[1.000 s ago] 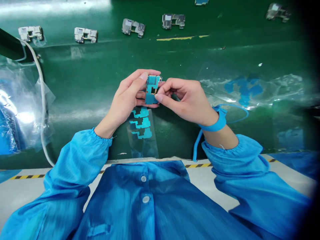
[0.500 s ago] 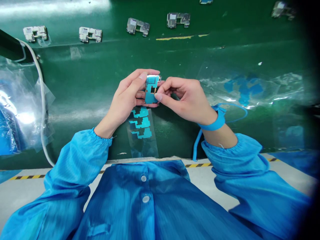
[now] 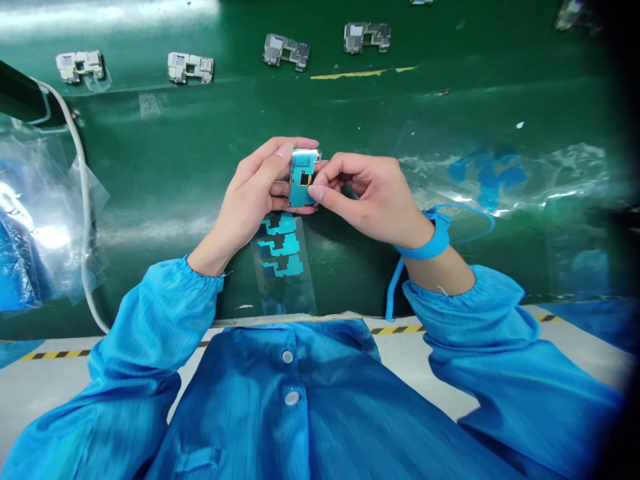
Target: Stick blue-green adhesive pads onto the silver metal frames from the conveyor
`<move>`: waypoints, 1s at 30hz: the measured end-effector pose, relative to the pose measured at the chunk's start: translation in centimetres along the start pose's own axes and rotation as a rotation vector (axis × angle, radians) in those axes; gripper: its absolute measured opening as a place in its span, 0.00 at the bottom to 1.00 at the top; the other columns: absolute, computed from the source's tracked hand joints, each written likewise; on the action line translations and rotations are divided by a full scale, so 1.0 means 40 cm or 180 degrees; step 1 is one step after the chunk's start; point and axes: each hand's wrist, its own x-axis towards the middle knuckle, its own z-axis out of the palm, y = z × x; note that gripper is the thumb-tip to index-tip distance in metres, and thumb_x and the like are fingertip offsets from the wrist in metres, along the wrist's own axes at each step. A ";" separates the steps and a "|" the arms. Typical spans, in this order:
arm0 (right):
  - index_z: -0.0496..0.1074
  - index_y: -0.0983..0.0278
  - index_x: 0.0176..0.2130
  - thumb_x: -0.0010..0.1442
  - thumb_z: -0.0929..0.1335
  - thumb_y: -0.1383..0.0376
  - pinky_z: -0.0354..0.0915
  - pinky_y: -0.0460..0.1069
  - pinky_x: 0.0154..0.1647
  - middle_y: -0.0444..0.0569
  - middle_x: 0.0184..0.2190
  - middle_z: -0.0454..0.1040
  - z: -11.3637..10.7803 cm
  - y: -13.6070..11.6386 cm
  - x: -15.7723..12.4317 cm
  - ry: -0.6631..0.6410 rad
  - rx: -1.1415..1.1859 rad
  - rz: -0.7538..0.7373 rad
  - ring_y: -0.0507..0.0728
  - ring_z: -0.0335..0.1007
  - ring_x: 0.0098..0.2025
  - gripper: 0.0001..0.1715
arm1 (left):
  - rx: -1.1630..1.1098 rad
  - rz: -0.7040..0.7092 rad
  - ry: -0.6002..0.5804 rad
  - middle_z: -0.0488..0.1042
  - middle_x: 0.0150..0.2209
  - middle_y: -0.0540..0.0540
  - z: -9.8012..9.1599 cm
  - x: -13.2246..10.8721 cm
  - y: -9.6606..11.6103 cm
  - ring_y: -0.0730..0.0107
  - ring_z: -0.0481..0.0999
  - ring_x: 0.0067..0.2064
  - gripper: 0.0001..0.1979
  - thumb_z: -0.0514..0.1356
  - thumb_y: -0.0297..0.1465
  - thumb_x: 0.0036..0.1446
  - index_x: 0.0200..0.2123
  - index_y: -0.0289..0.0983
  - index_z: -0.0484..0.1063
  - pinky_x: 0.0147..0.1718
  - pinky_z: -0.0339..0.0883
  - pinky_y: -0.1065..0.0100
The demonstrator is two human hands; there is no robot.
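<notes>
Upright in my left hand is a small circuit board, its face covered with a light blue film. The left thumb presses its top left edge, and the fingers reach behind it. My right hand has thumb and index finger closed at the board's lower right edge. The other right fingers are curled in. Just below the board lies a clear sheet with several light blue film cut-outs on it. A blue wrist strap with a coiled cord is around my right wrist.
Several bare circuit boards lie in a row across the far part of the green surface. Clear plastic with blue pieces is at the right. A plastic bag and a white cable are at the left.
The far row of circuit boards has shifted a little to the right. Both hands and the board they hold are nearly unchanged.
</notes>
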 end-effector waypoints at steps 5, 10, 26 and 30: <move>0.78 0.60 0.33 0.64 0.82 0.55 0.66 0.51 0.31 0.43 0.29 0.75 0.000 0.001 0.000 0.0012 0.0002 -0.0041 0.52 0.66 0.30 0.17 | 0.0021 -0.0047 -0.0013 0.86 0.57 0.41 -0.001 -0.001 0.001 0.60 0.90 0.49 0.25 0.55 0.51 0.77 0.64 0.42 0.76 0.46 0.88 0.61; 0.78 0.60 0.33 0.65 0.81 0.57 0.65 0.51 0.32 0.43 0.28 0.75 -0.001 -0.001 0.001 -0.0009 -0.0006 -0.0098 0.52 0.66 0.29 0.16 | 0.0053 0.0016 0.0017 0.86 0.57 0.40 0.001 -0.001 0.000 0.58 0.90 0.49 0.26 0.54 0.50 0.77 0.64 0.41 0.76 0.47 0.88 0.58; 0.77 0.58 0.32 0.62 0.83 0.51 0.65 0.52 0.30 0.43 0.29 0.75 0.003 -0.012 0.001 0.0028 -0.0064 0.0111 0.54 0.64 0.29 0.20 | 0.0034 -0.0017 0.0066 0.86 0.56 0.41 0.007 -0.003 0.001 0.54 0.90 0.54 0.26 0.51 0.51 0.78 0.64 0.42 0.76 0.47 0.88 0.57; 0.77 0.58 0.32 0.62 0.82 0.51 0.66 0.52 0.30 0.43 0.28 0.75 0.002 -0.009 0.001 0.0035 -0.0087 0.0071 0.53 0.64 0.29 0.19 | -0.0018 -0.0068 0.0070 0.86 0.57 0.41 0.009 -0.005 0.008 0.58 0.90 0.51 0.25 0.53 0.49 0.78 0.64 0.41 0.76 0.46 0.88 0.61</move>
